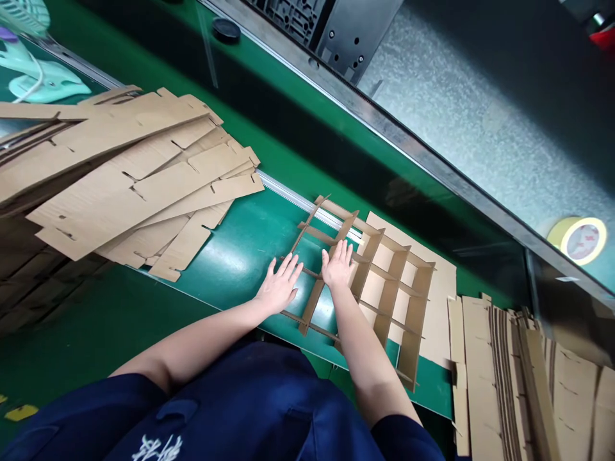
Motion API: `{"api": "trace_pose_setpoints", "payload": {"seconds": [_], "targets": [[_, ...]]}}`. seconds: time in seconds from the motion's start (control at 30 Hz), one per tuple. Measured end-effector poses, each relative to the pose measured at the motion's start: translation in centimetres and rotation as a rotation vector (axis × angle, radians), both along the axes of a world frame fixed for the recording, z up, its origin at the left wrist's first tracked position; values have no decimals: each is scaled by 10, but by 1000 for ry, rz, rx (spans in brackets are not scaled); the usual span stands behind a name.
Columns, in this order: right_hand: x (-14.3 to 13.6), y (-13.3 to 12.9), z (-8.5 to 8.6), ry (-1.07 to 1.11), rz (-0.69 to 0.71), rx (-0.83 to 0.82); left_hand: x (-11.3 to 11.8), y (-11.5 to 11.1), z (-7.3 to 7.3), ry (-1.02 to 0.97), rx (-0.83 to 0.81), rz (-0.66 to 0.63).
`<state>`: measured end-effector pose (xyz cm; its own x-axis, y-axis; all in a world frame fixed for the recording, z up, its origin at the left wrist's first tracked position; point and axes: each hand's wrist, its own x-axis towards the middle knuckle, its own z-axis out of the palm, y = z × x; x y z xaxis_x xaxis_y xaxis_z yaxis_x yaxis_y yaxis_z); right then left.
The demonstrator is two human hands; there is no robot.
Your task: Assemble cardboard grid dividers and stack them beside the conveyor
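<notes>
A cardboard divider grid (387,307) of interlocked strips stands on the green work surface (230,237), its right part over a flat cardboard sheet (441,307). My left hand (280,286) is at the grid's left end, palm down with its fingers spread, touching or just above the end strip. Farther right, my right hand (337,266) lies flat over the grid's left half, fingers extended, on or just above the strip edges. Neither hand is closed around anything.
Loose slotted cardboard strips (158,173) are piled at the left. More strips (509,384) stand stacked at the lower right. A teal fan (48,80) is at the upper left, a yellow tape roll (579,240) at the right. A metal rail (408,141) runs behind.
</notes>
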<state>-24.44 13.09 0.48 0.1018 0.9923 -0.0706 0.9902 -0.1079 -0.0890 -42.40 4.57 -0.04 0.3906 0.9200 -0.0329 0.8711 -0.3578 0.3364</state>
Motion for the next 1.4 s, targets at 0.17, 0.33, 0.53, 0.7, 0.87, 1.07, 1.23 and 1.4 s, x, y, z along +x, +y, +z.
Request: {"api": "trace_pose_setpoints", "payload": {"seconds": [0.17, 0.33, 0.53, 0.7, 0.87, 1.07, 1.23, 1.4], "targets": [[0, 12, -4, 32, 48, 27, 1, 1, -2, -3, -3, -4], [12, 11, 10, 141, 89, -73, 1, -4, -2, -16, 30, 16], [145, -70, 45, -80, -230, 81, 0, 15, 3, -30, 73, 137], [285, -143, 26, -200, -382, -234, 11, 46, -1, 143, -121, 141], [338, -161, -13, 6, -376, -67, 17, 48, -7, 198, -85, 155], [369, -167, -32, 301, -315, 122, 13, 28, 7, 222, -1, 213], [377, -180, -35, 328, -196, 156, 8, -12, 7, 268, -44, 276], [375, -180, -36, 202, -91, 24, 14, -32, 3, 338, 19, 343]]}}
